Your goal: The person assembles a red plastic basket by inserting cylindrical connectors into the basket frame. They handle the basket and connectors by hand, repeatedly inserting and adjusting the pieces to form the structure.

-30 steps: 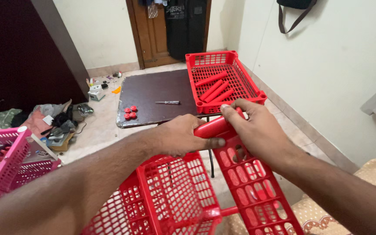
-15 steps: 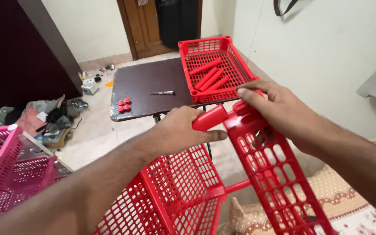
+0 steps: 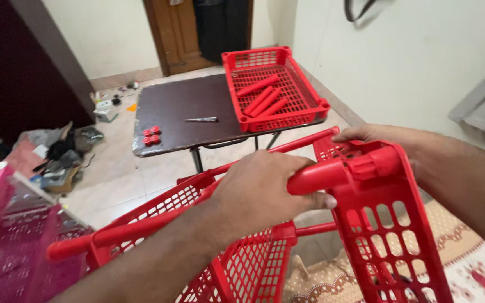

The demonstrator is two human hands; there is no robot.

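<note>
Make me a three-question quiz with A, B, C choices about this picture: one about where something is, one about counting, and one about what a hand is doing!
1. Where does the red plastic mesh tray sit?
A. on the dark brown table
B. on the floor
C. on the pink basket

2. How many loose red plastic tubes lie in that tray?
A. one
B. four
C. nine

3. What is the left hand doing?
A. lying flat and open
B. gripping a red plastic post
C. holding the screwdriver

Answers:
1. A, the tray rests on the table's far right corner.
2. B, four tubes show, lying side by side.
3. B, its fingers wrap round the post at the red lattice panel's socket, while the right hand holds the panel's top.
</note>
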